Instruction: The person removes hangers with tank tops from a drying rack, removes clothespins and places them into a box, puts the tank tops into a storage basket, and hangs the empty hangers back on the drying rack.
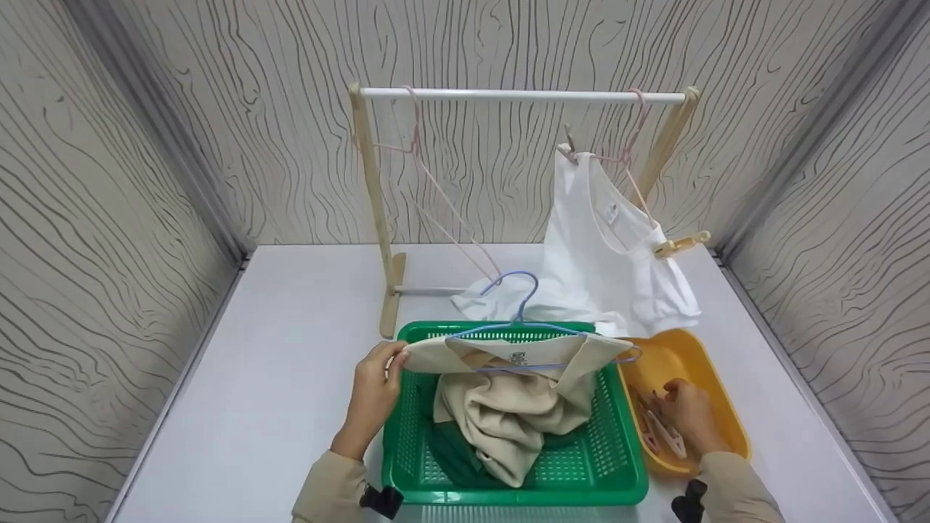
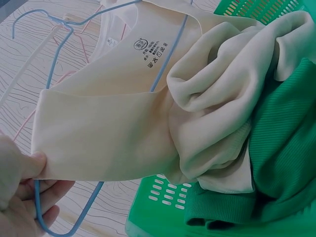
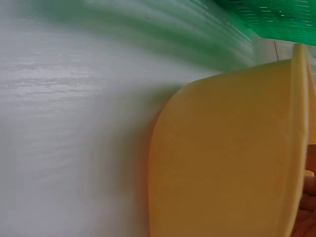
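My left hand pinches one shoulder of a beige sleeveless top between thumb and fingers. A blue wire hanger sits inside its neckline, hook up; in the left wrist view the hanger's end loop pokes out below the shoulder beside my fingers. The top's lower part lies bunched over a green garment in a green basket. My right hand is down in a yellow bin, fingers bent near several clothespins; whether it grips one is hidden.
Behind the basket stands a wooden rack with a white rod. Pink hangers hang from it. A white top hangs at the right, with a yellow clothespin on one shoulder and a pale clothespin on the other.
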`<action>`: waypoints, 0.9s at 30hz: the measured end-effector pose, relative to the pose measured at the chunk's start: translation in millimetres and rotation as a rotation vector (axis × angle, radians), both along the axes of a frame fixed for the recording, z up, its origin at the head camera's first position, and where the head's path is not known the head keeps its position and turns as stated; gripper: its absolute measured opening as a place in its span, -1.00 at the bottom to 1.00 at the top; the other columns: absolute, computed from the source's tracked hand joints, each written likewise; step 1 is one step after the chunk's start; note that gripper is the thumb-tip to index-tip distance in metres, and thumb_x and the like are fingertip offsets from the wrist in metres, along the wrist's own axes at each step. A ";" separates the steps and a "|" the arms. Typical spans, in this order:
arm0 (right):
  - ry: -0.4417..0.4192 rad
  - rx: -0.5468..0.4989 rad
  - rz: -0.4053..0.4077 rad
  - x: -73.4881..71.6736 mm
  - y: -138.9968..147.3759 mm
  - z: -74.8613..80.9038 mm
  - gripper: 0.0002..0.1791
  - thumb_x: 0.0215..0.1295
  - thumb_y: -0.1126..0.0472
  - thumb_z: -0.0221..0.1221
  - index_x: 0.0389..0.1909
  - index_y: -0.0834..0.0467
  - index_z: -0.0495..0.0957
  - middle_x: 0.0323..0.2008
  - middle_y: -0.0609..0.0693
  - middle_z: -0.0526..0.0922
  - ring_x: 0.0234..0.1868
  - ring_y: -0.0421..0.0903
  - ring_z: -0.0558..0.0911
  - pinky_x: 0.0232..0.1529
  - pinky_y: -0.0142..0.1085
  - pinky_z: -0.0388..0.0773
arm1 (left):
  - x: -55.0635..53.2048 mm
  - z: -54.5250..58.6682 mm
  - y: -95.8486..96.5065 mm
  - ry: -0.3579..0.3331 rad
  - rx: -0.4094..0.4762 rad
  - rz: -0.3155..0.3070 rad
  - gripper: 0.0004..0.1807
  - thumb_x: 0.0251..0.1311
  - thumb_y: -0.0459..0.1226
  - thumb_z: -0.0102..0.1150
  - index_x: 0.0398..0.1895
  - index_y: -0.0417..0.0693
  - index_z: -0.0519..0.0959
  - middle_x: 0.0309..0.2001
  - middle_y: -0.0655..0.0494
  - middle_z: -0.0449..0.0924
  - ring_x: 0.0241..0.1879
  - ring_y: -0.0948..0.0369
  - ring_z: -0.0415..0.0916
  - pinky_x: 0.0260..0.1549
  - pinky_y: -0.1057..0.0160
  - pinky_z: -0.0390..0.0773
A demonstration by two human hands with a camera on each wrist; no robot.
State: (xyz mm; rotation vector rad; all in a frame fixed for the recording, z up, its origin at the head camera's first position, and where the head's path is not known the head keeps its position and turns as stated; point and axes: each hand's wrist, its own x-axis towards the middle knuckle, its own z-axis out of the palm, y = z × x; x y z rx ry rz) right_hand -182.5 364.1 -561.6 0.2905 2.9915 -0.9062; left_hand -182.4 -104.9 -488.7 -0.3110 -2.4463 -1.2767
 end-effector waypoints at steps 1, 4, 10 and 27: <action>0.009 0.000 -0.020 0.4 -0.8 0.9 -0.67 0.16 0.39 0.21 -0.15 0.58 0.48 -0.32 0.43 0.62 -0.32 0.18 0.62 -0.28 -0.06 0.65 | 0.0 0.2 0.1 0.000 0.000 -0.001 -0.84 0.34 -0.37 0.04 -0.15 -0.25 0.60 -0.22 -0.03 0.66 -0.16 0.12 0.63 -0.10 0.15 0.67; 0.006 -0.007 -0.042 1.3 -1.9 4.2 -0.68 0.16 0.41 0.21 -0.13 0.56 0.49 -0.30 0.43 0.62 -0.31 0.16 0.62 -0.26 -0.08 0.66 | 0.1 0.7 0.2 -0.008 0.003 -0.002 -0.84 0.34 -0.38 0.04 -0.15 -0.25 0.60 -0.21 -0.03 0.66 -0.15 0.12 0.63 -0.10 0.15 0.67; -0.007 -0.029 -0.060 2.9 -7.4 12.2 -0.66 0.22 0.35 0.18 -0.07 0.53 0.46 -0.23 0.43 0.61 -0.25 0.19 0.61 -0.18 -0.04 0.66 | 0.3 1.0 0.7 -0.015 0.002 -0.001 -0.84 0.34 -0.37 0.04 -0.14 -0.24 0.59 -0.21 -0.03 0.66 -0.15 0.14 0.62 -0.09 0.16 0.67; 0.497 0.043 -0.048 11.8 -42.3 34.8 -0.79 0.12 0.45 0.23 -0.23 0.49 0.56 -0.31 0.41 0.68 -0.32 0.27 0.69 -0.25 0.05 0.66 | 1.0 -1.1 0.6 -0.001 0.002 0.004 -0.83 0.35 -0.35 0.03 -0.14 -0.25 0.59 -0.20 -0.03 0.67 -0.12 0.07 0.65 -0.07 0.15 0.67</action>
